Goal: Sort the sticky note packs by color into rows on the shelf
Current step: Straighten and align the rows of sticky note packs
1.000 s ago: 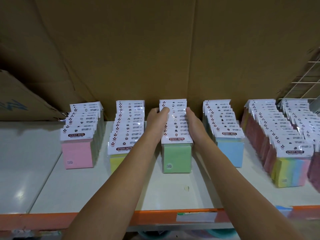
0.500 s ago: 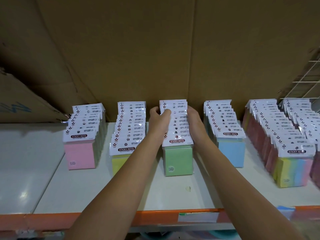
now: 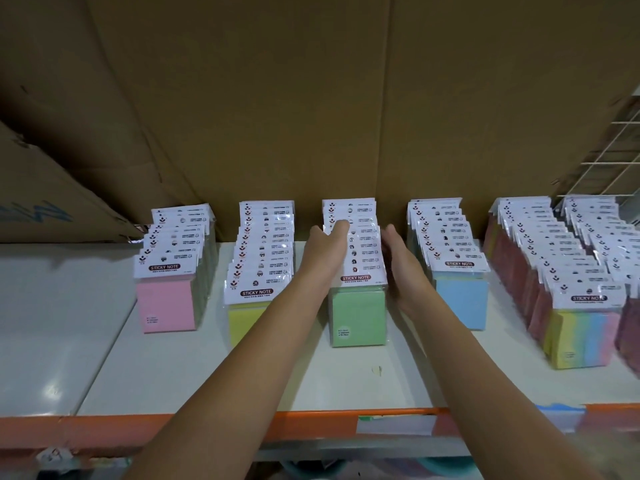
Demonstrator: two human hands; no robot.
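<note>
While left grip point(image 3: 327, 247) and right grip point(image 3: 398, 261) stay at the green row point(image 3: 358, 306) as a second ago, little changes | left fingers point(image 3: 341, 225) curled over its header cards, right one flat on its side | row on shelf point(image 3: 194, 375) between yellow row point(image 3: 242, 320) and blue row point(image 3: 460, 299) | judgement: only straightening, sorting nearly finished
</note>
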